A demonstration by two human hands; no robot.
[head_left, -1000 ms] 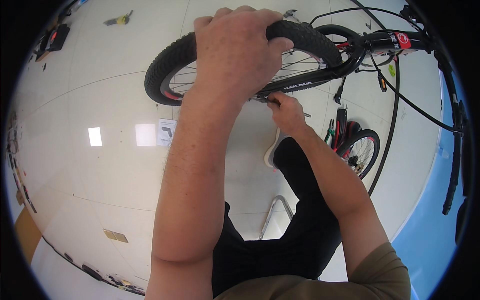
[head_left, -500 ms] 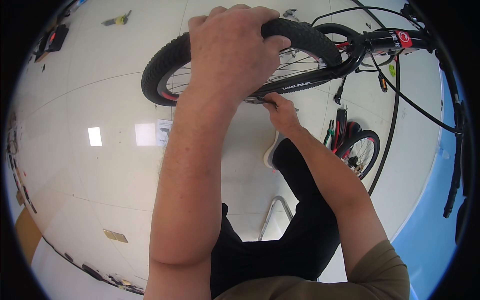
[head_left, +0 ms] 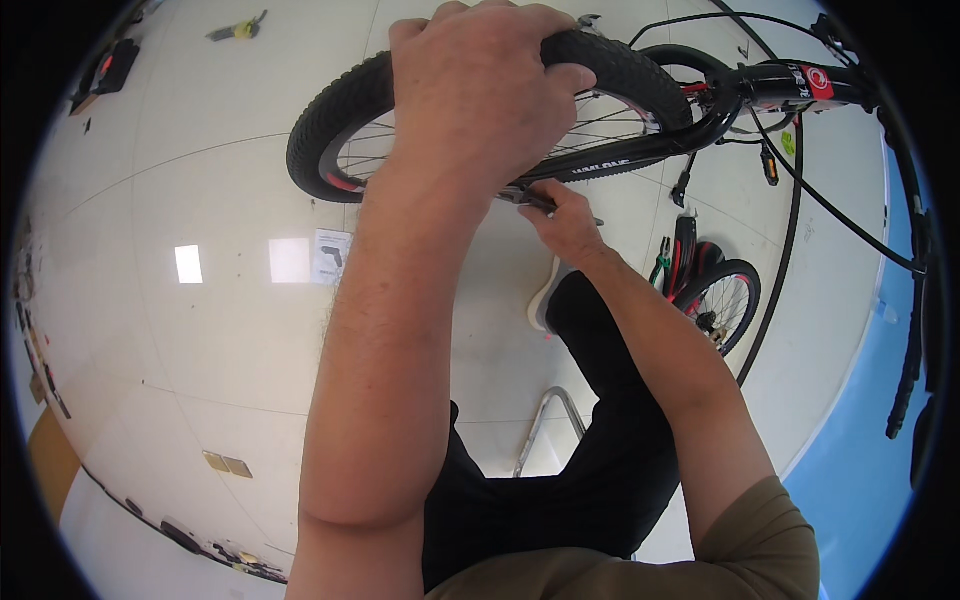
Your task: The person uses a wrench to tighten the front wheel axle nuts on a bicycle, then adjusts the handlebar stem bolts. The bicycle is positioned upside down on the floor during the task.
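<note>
A bicycle's front wheel (head_left: 335,125) with a black knobby tyre stands at the upper middle, held in a black fork (head_left: 635,152). My left hand (head_left: 485,95) is closed over the top of the tyre, its fingertips hidden behind it. Below and to the right, my right hand (head_left: 568,222) grips a metal wrench (head_left: 522,195) at the lower end of the fork leg. The wrench's far end peeks out past my fingers. My left wrist partly blocks the hub area, so the wrench's exact contact cannot be made out.
Handlebar and cables (head_left: 912,200) curve down the right side. Another, partly visible wheel (head_left: 735,295) and green-handled pliers (head_left: 662,258) lie on the right. A printed sheet (head_left: 330,256) is on the tiled floor. A metal tube frame (head_left: 545,415) stands between my legs.
The wheel, the fork and my left hand have shifted slightly to the right in view. My right hand keeps its grip on the wrench, which has turned a little.
</note>
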